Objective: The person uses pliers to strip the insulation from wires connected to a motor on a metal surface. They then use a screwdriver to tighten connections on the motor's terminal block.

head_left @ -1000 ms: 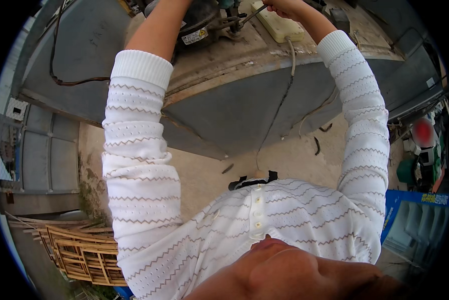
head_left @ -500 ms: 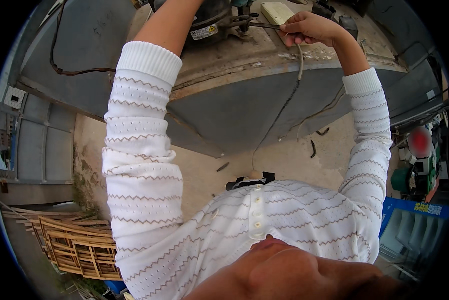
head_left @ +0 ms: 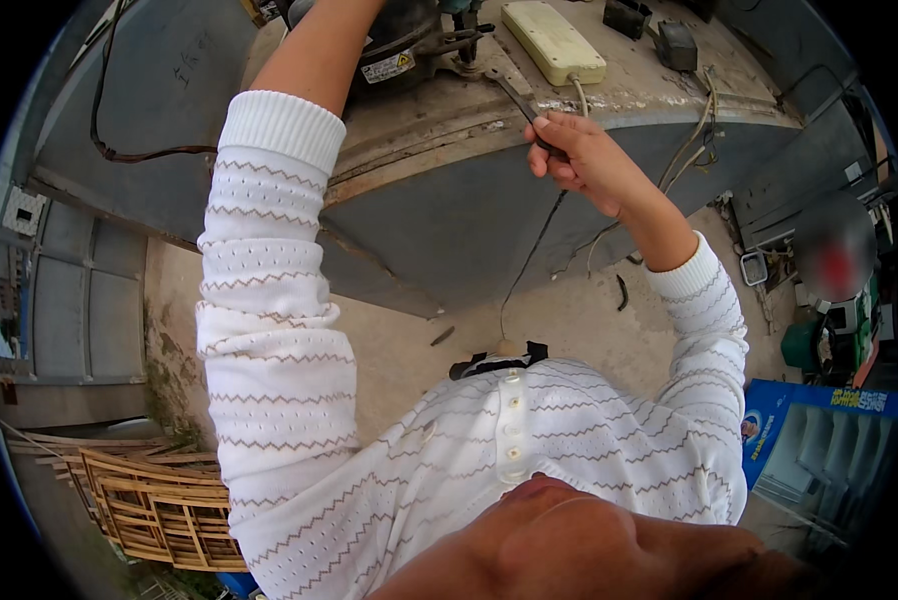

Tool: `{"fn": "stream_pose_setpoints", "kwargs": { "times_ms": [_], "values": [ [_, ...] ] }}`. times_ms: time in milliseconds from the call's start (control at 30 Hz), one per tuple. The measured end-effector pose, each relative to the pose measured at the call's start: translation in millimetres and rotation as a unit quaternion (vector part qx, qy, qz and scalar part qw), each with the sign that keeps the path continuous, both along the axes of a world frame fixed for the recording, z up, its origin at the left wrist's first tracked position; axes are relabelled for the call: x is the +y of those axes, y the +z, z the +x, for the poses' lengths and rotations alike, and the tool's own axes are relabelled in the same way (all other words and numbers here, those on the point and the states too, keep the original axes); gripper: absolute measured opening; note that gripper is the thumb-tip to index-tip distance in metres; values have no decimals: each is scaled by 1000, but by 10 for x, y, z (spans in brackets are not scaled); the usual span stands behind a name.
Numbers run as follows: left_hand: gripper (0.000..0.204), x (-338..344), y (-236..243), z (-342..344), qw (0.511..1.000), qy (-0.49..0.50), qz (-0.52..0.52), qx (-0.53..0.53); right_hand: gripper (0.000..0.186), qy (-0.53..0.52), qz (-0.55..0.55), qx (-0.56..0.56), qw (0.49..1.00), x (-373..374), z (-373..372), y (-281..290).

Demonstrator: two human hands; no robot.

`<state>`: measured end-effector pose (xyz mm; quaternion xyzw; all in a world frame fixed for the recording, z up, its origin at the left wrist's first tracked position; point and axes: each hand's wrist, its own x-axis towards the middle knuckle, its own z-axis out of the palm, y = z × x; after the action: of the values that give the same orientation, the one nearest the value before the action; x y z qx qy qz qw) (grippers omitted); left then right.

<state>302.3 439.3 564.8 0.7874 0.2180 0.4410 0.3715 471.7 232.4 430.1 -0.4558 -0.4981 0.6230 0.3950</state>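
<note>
My right hand (head_left: 576,155) is closed around the handle of a dark metal wrench (head_left: 515,96). The wrench's far end lies by a mounting foot (head_left: 466,72) of a black compressor (head_left: 394,42), near the front edge of a worn workbench (head_left: 409,150). My left forearm (head_left: 309,60) reaches up past the compressor's left side. The left hand itself is beyond the upper edge of the picture. A cream power strip (head_left: 554,42) lies on the bench just beyond my right hand, its cord (head_left: 579,96) dropping over the edge.
Two small black boxes (head_left: 676,46) sit on the bench at the right. Loose cables (head_left: 697,140) hang over its front. Wooden frames (head_left: 159,500) are stacked at the lower left. A blue-edged cabinet with pale shelves (head_left: 819,450) stands at the lower right.
My right hand has moved nearer to me and slightly left, swinging the wrench's handle off the power strip and over the bench edge. My left forearm has shifted slightly left.
</note>
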Motion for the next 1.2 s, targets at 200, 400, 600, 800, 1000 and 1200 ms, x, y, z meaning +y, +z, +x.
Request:
{"fn": "stream_pose_setpoints", "kwargs": {
  "times_ms": [200,400,600,800,1000,1200],
  "values": [
    [11,-6,4,11,1000,6,7,10,23,-7,12,5,1000,-21,-199,7],
    [11,-73,28,-6,999,23,16,22,22,-14,-13,36,999,41,-407,-16],
    [11,-92,37,-12,1000,19,4,21,17,24,-59,129,990,164,-806,24],
    [11,-63,31,-1,1000,3,0,19,16,-5,-86,248,965,413,-1192,-82],
    [10,-69,33,-11,1000,7,7,28,18,-17,-88,252,964,331,-1138,-40],
    [11,-15,19,-6,1000,-3,6,16,18,1,-75,193,978,199,-777,-35]
  ]
}}
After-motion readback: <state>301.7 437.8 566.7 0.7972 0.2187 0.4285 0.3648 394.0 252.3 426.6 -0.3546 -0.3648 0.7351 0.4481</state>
